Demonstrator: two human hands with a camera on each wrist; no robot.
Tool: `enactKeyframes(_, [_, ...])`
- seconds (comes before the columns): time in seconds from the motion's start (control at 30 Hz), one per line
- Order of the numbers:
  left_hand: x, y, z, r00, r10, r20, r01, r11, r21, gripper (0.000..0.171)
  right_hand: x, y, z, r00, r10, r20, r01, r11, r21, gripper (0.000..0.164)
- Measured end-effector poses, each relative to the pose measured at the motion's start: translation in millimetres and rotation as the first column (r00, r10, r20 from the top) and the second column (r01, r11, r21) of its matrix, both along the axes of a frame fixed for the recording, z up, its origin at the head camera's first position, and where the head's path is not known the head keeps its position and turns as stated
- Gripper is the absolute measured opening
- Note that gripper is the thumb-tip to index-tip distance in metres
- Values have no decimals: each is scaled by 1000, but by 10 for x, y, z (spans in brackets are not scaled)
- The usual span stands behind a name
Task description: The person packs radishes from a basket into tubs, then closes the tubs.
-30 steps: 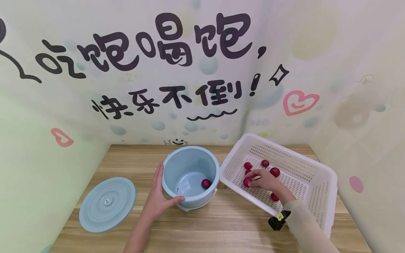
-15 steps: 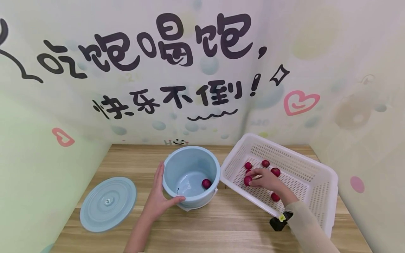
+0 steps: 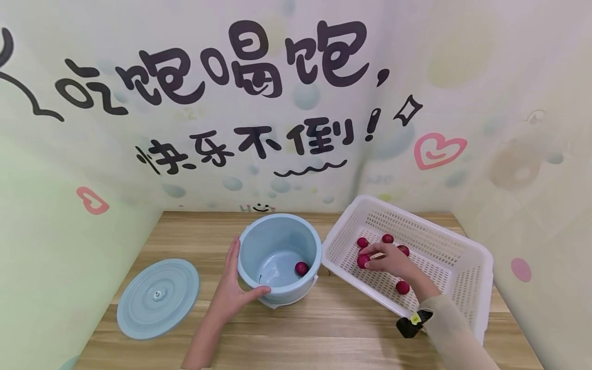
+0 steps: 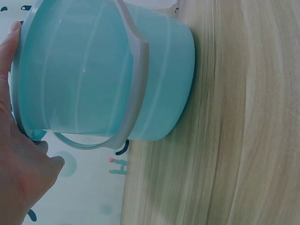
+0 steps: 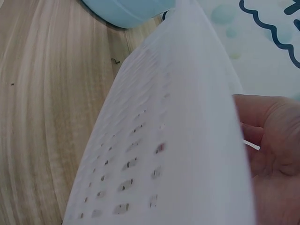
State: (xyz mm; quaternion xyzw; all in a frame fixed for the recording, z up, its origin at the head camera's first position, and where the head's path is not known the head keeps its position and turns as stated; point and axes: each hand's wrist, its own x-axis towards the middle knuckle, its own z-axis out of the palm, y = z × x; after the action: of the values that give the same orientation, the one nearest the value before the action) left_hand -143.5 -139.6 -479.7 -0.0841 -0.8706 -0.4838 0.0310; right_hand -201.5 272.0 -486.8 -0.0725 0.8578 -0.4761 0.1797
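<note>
A light blue bucket (image 3: pixel 279 252) stands on the table with one small magenta-red radish (image 3: pixel 301 269) on its bottom. My left hand (image 3: pixel 233 288) rests against the bucket's left and front rim, fingers straight along its side and thumb at the front. Over the white perforated basket (image 3: pixel 467 246), my right hand (image 3: pixel 393 261) pinches a radish (image 3: pixel 363 261) between thumb and fingers. Several more radishes lie in the basket, among them one near the front (image 3: pixel 403 287). In the right wrist view the basket wall hides the fingertips of my right hand (image 5: pixel 274 145).
The round blue lid (image 3: pixel 158 298) lies on the wooden table (image 3: pixel 314 339), left of my left hand. A pale handle (image 4: pixel 138 79) hangs across the bucket's outside. Behind the table is a wall (image 3: pixel 208 190) with black writing; side walls stand left and right.
My right hand, with the radish pinched, has shifted slightly right and up in the head view. My left hand and the bucket have stayed put.
</note>
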Motion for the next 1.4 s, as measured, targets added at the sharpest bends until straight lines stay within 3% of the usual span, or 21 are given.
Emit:
enactKeyframes(0.67, [-36, -12, 10, 1000, -4, -8, 4, 1000, 11, 129, -9, -102, 208, 999, 25, -38, -27, 998, -49, 36])
enactKeyframes(1.1, [23, -14, -23, 1000, -11, -12, 11, 1000, 18, 132, 89, -305, 379, 997, 31, -68, -35, 998, -59, 36])
enactKeyframes(1.4, [14, -42, -34, 999, -11, -35, 11, 1000, 15, 133, 120, -505, 565, 988, 90, -125, -101, 991, -88, 38])
